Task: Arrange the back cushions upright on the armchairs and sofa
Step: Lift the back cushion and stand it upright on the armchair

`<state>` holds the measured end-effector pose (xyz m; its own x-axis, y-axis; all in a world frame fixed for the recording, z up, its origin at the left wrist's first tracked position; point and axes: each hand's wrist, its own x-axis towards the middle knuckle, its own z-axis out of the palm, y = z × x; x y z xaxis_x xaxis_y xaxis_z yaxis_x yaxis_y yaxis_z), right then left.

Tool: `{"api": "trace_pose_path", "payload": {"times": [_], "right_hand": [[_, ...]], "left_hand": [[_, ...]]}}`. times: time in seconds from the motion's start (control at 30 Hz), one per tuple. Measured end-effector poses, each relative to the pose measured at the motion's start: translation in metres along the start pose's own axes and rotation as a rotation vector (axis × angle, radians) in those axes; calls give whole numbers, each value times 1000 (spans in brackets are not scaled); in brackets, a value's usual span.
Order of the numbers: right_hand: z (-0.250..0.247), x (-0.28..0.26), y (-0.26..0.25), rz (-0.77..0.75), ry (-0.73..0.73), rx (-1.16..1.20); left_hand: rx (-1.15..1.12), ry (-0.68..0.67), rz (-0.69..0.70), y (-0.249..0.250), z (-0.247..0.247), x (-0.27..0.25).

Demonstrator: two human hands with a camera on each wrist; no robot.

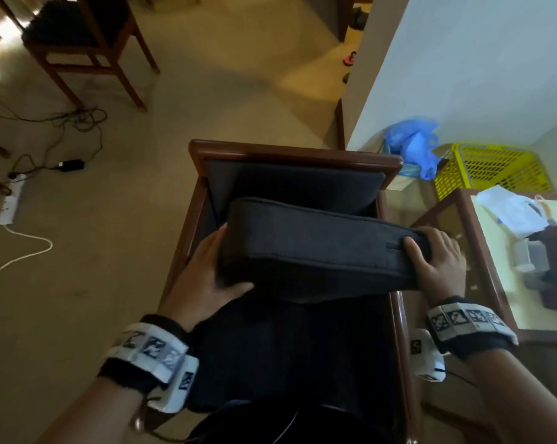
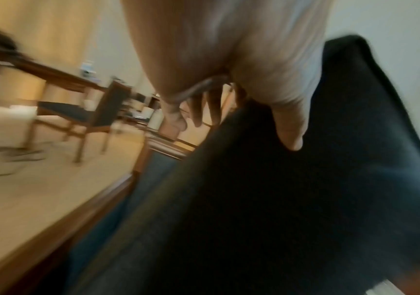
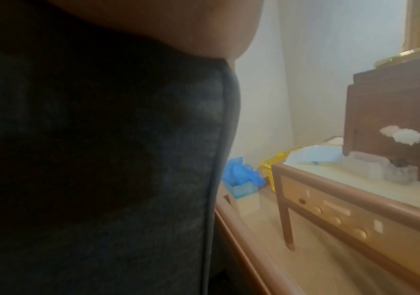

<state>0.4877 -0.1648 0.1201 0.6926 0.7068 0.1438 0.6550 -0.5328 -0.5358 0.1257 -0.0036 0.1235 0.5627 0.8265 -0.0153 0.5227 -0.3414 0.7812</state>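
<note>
Cushion [image 1: 315, 251] hangs over the armchair [image 1: 290, 152] seat, left hand [image 1: 206, 270] and right hand [image 1: 437, 261] each clutching an end; next, tip it upright against the backrest.

A beige floor [image 1: 206, 91] is filling the upper left of the head view, with warm light pooling on it. A wooden dining chair [image 1: 78, 36] with a dark seat is standing at the top left. Below it, tangled cables [image 1: 78, 120] and a white power strip [image 1: 9, 203] are lying at the left edge. A pale wall [image 1: 478, 59] is rising at the upper right, a yellow basket [image 1: 491, 169] and blue plastic bag [image 1: 414, 145] sitting at its foot. A wooden side table's surface [image 1: 494, 251] is showing at right.
</note>
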Motion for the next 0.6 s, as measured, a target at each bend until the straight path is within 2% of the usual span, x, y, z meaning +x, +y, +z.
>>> {"api": "trace_pose_path", "payload": {"times": [0.1,0.23,0.3,0.37,0.43,0.53,0.6], "right_hand": [[-3,-1,-18,-53,-37,-66],[-4,-4,-80,-331,-94,54],[-12,-2,-93,-366,-38,131],[-22,-3,-82,-303,36,213],[-25,-10,-70,-284,65,266],[-19,-23,-63,-318,65,310],[-18,-31,-61,-316,77,321]], "left_hand": [[-11,11,-16,17,26,17],[173,-127,245,39,35,32],[141,-214,346,52,43,40],[57,-258,403,55,50,53],[77,-283,363,35,50,64],[203,-441,153,1,58,63],[249,-472,49,-4,69,57]]}}
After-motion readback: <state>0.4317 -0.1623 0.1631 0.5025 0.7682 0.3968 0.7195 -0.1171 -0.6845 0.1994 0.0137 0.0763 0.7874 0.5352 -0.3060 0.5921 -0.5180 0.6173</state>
